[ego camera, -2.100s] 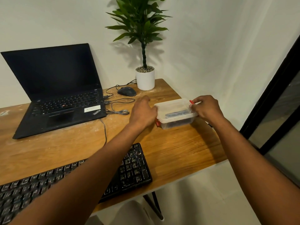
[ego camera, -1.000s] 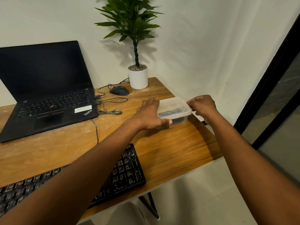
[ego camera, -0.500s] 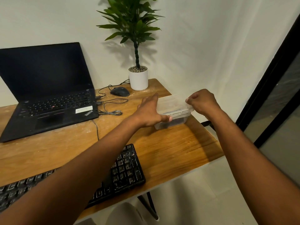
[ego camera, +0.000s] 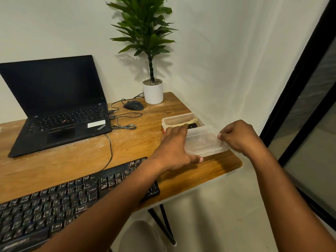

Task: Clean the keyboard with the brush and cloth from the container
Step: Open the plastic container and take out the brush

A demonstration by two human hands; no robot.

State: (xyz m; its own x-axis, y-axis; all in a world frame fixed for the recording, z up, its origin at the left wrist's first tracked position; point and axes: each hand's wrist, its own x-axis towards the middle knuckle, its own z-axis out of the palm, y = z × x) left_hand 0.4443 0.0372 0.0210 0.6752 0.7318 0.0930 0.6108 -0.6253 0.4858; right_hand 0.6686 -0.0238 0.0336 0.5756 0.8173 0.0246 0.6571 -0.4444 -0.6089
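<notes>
Warm-toned wooden counter [ego camera: 76, 160] with pale scuffed patches, rounded at its right corner, on thin black legs above a light floor, set against a plain off-white wall. At the right edge of the room, a tall black-framed glass door [ego camera: 309, 99]. On the counter's back left, an open black laptop [ego camera: 60, 106] with a dark screen; beside it a black corded mouse [ego camera: 133, 105] and loose cables, then a green leafy plant in a white round pot [ego camera: 153, 92] by the wall. Along the near edge, a long black keyboard [ego camera: 54, 202], partly crossed by the left forearm. Near the right corner, a clear rectangular plastic container [ego camera: 177, 120], uncovered, with something yellowish and something dark inside, too unclear to name. Just in front of it, the clear plastic lid [ego camera: 203, 142], tilted off the box. Left hand [ego camera: 174, 148] spread flat, fingers straight, resting at the container's near rim and the lid's left edge. Right hand [ego camera: 238, 136] curled, pinching the lid's right edge.
</notes>
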